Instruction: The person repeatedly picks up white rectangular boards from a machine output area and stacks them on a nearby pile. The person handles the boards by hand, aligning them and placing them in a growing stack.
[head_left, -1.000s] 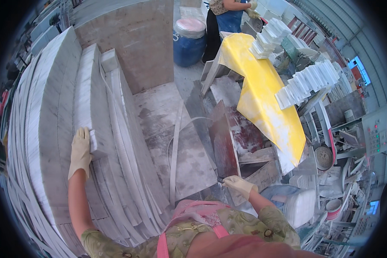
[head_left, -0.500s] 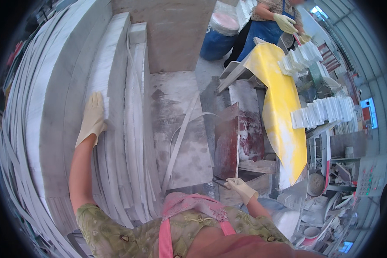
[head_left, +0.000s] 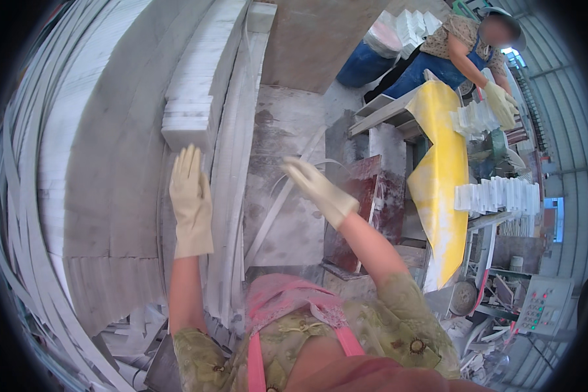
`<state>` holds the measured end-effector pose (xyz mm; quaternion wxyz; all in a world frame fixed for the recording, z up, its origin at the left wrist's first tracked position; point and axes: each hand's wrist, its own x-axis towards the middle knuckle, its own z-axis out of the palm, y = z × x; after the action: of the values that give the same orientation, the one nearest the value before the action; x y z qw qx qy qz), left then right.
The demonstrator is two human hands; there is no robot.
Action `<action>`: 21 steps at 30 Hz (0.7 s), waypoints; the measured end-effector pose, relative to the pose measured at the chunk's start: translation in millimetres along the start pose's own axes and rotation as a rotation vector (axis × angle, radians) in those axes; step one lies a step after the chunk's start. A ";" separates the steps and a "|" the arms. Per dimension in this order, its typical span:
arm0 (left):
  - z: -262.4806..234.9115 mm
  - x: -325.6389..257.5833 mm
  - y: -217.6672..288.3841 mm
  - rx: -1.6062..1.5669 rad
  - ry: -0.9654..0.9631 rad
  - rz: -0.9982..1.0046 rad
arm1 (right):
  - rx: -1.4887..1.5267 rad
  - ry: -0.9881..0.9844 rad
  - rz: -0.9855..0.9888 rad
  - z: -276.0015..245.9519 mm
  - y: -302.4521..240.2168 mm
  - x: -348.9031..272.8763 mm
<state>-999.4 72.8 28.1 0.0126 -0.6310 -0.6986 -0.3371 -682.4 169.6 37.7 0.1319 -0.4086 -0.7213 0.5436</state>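
Both my hands wear cream rubber gloves. My left hand (head_left: 191, 202) is open, its fingers stretched toward the near end of a row of white stone slabs (head_left: 187, 121); whether the fingertips touch it I cannot tell. Over the dusty board (head_left: 284, 222) in the middle, my right hand (head_left: 321, 191) is also open with nothing in it, its fingers slightly blurred and pointing left. Beneath it lies a pale narrow strip (head_left: 268, 225), slanting across the board. Just right of that hand stands a red-brown panel (head_left: 356, 225).
Taller rows of stacked slabs (head_left: 121, 157) fill the left, beside loose long strips (head_left: 23, 228). A yellow sheet (head_left: 441, 189) covers a stand on the right, near stacked white pieces (head_left: 496, 196). Beyond, a co-worker's gloved hand (head_left: 501, 104) is at another stack. A control panel (head_left: 543, 306) stands lower right.
My right hand has left the lower edge of the red-brown panel and swung up and left. My left hand now lies before the slab row's end. The view has shifted; the co-worker leans toward the stacked pieces.
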 end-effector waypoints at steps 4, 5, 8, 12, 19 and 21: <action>2.9 -37.5 -20.4 -0.025 -0.124 -0.074 | -0.627 0.112 -0.580 40.4 -77.4 91.3; 4.2 -40.5 -22.9 -0.015 -0.209 -0.113 | -0.594 0.148 -0.588 54.6 -87.8 112.1; 6.8 -42.0 -22.7 -0.023 -0.194 -0.084 | 0.271 0.211 -0.302 97.1 -98.7 170.6; 2.6 -37.6 -18.3 -0.082 -0.270 -0.197 | -0.356 0.305 -0.556 116.3 -88.9 194.6; -3.8 -29.6 -18.0 -0.019 -0.323 -0.150 | -0.325 0.312 -0.558 124.1 -102.1 165.3; -4.2 -29.2 -17.5 -0.022 -0.324 -0.137 | -0.327 0.290 -0.548 119.2 -108.7 165.0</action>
<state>-1010.7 45.6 10.5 -0.1299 -0.6281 -0.7291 -0.2386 -910.7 201.7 48.1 0.3071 -0.2884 -0.8553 0.3015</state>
